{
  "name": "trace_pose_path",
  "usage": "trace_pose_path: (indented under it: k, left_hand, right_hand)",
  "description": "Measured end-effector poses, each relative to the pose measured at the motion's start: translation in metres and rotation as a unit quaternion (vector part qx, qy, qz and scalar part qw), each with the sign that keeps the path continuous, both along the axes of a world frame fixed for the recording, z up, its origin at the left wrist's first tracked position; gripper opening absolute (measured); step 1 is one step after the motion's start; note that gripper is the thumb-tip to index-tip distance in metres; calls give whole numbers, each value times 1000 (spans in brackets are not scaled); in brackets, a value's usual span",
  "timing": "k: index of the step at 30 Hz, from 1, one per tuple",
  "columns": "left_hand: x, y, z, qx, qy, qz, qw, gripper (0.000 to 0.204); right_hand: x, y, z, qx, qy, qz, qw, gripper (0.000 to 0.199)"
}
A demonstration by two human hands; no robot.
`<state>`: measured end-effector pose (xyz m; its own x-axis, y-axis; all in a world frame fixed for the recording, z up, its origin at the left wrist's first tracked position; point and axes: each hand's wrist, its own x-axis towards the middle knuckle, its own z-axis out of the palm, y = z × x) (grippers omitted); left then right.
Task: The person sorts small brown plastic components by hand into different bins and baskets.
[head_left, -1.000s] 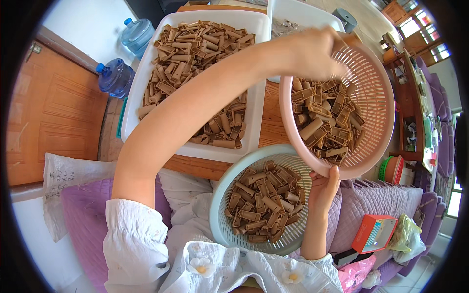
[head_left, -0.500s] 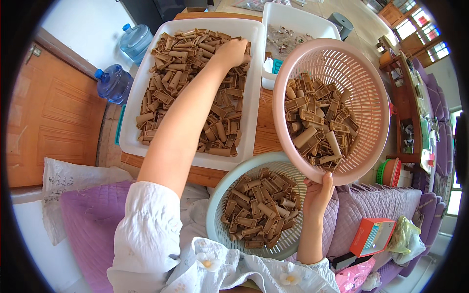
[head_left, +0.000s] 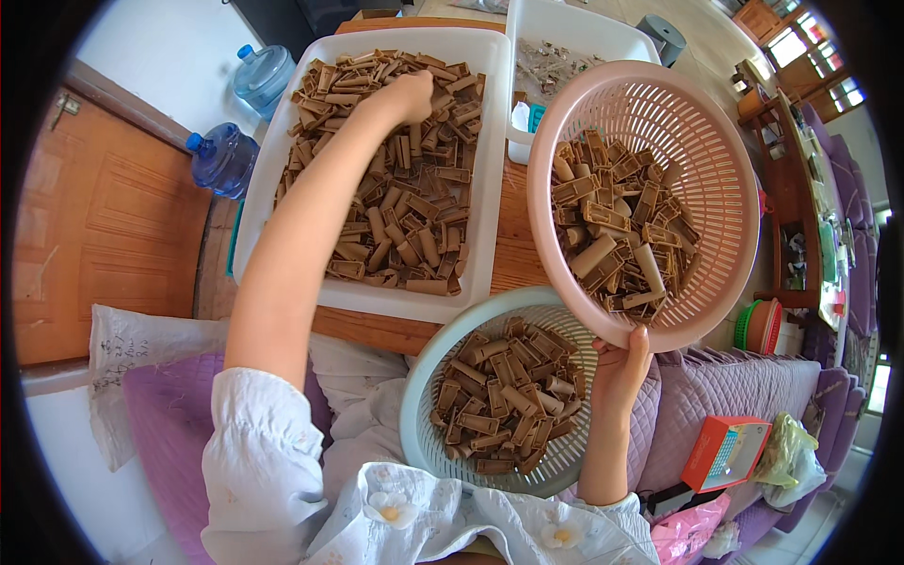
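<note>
A: And the left hand [head_left: 410,97] is down among the brown pieces [head_left: 400,212] in the white tray [head_left: 492,188], fingers curled; what's between them, can't tell!

B: Over to the right hand [head_left: 621,375], thumb and fingers pinching the near rim of the pink basket [head_left: 711,188], more pieces heaped inside.

A: That's the danger spot: its footing is hidden, so if that pinch slips, it could tip, spilling pieces toward the pale green basket [head_left: 411,405] just beside!

B: And a hurried, overfilled left hand could scatter pieces outside the tray!

A quilted purple sofa [head_left: 730,395], panelled wooden door [head_left: 113,217] and blue water bottles [head_left: 229,162] mark this as a home.
</note>
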<state>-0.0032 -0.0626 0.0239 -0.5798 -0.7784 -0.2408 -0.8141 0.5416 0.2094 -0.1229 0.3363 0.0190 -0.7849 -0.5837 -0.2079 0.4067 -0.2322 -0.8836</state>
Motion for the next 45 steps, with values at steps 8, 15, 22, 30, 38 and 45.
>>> trace_pose_path:
  k: [8,15,22,30,38,45]
  left_hand:
    - [56,18,31,82,101,25,991,28]
    - [60,45,19,173,261,94,945,29]
    - [54,70,-7,71,228,-63,969,26]
    - [21,85,-44,-100,32,-203,974,19]
    - [48,85,2,-32,140,-118,983,20]
    - [55,101,-14,54,51,-202,976,35]
  right_hand:
    - [6,-6,7,0,8,-16,1000,17]
    - [5,-5,3,-2,21,-12,1000,16]
    - [5,-6,3,-3,20,-17,1000,16]
    - [6,-8,0,-6,30,-12,999,16]
    - [6,-7,3,0,31,-15,999,16]
    - [5,-7,2,1,30,-19,999,16]
